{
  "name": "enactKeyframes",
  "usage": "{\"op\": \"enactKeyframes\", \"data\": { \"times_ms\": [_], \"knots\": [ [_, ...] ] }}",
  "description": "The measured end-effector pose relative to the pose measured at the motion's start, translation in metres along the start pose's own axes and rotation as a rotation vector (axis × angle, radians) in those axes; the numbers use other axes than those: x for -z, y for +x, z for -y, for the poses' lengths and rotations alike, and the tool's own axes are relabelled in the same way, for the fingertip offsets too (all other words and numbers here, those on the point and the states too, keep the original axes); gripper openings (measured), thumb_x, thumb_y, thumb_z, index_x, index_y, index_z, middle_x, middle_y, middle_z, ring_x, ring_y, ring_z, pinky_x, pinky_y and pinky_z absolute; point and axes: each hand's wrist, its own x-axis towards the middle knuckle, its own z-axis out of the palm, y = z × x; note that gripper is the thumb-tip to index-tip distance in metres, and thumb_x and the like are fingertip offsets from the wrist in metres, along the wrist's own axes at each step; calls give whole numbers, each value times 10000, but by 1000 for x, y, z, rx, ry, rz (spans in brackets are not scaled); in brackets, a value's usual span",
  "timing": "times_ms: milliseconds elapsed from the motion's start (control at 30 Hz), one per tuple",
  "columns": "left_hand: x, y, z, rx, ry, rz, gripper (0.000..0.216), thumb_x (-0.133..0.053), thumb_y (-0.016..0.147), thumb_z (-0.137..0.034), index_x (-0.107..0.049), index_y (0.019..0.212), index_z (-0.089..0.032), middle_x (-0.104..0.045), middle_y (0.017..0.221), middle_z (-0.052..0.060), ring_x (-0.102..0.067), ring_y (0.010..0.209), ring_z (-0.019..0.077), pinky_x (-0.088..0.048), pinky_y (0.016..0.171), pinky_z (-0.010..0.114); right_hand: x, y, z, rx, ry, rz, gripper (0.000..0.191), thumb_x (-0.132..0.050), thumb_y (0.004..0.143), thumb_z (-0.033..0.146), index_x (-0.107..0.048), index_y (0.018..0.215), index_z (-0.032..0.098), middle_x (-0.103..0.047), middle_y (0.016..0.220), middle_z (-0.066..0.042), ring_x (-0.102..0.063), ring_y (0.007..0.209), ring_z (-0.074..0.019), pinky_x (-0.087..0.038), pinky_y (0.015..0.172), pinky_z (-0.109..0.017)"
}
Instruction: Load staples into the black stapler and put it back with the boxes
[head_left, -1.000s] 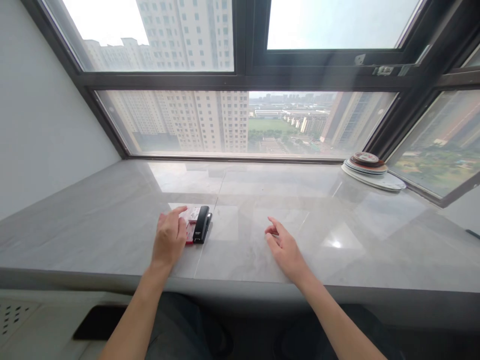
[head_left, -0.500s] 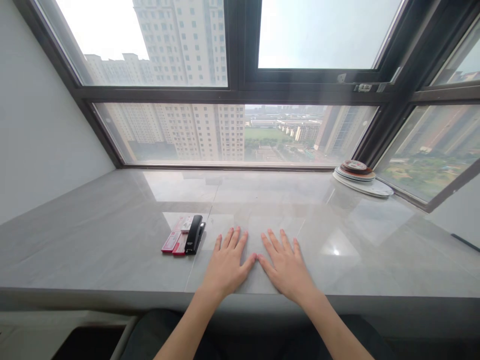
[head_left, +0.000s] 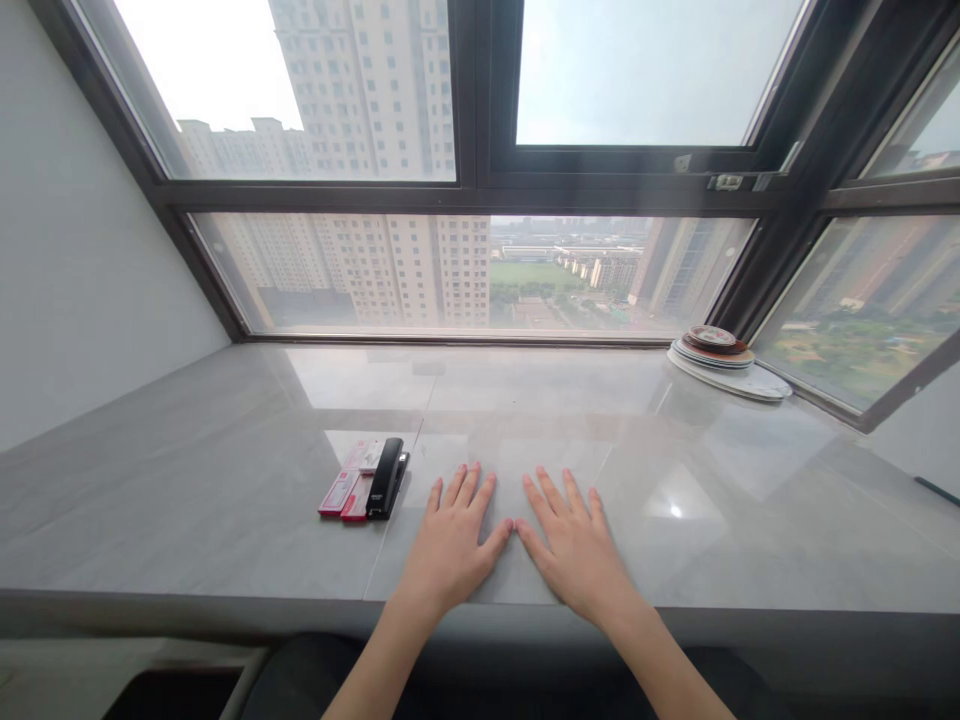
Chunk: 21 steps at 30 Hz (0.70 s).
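Left hand (head_left: 454, 545) and right hand (head_left: 574, 545) lie palm down on the sill (head_left: 225, 530), near its front edge. Both are empty, flat and wide, with the fingers spread and pointing toward the window (head_left: 472, 195). The thumbs angle inward until their tips meet or nearly meet; actual contact cannot be told.

The stapler (head_left: 385, 478) lies to the left of the left hand, near it but apart from the fingers, its long side running roughly from front to back. Along its left flank sit small red-and-white packs (head_left: 339, 494), set close together, with a paler one toward the rear. Whether the stapler touches or slightly overlaps the nearest pack is unclear, as is the print on the packs.

Progress, as judged from the layout: the arranging of stapler and packs appears finished, since they form one compact group and neither hand holds or touches any part of it. The resting pose suggests a pause or an end to the handling. No remaining step shows; whether the packs have been opened, or the stapler used, cannot be determined.

A stack of plates (head_left: 712, 352) stands well apart, in the far right corner beside the window.
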Motion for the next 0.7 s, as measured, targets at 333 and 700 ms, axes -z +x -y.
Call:
{"op": "enactKeyframes", "data": {
  "times_ms": [333,700],
  "knots": [
    [-1,-1,2,-26,-6,-31,623,-357,1044,-579,-342,1605,-310,-303,1684,63,-229,1573,296,-222,1260,580,3,0,0,-2,35,-4,676,-278,1030,642,-254,1645,361,-154,1723,18,-63,1592,-356,-73,1246,-629],
    [-2,-1,2,-25,-1,-32,625,-356,1043,-582,-348,1601,-301,-320,1677,71,-235,1571,297,-214,1261,579,4,-1,0,2,46,-1,676,-290,1028,639,-263,1643,360,-156,1723,14,-69,1591,-357,-72,1247,-624]
  ]
}}
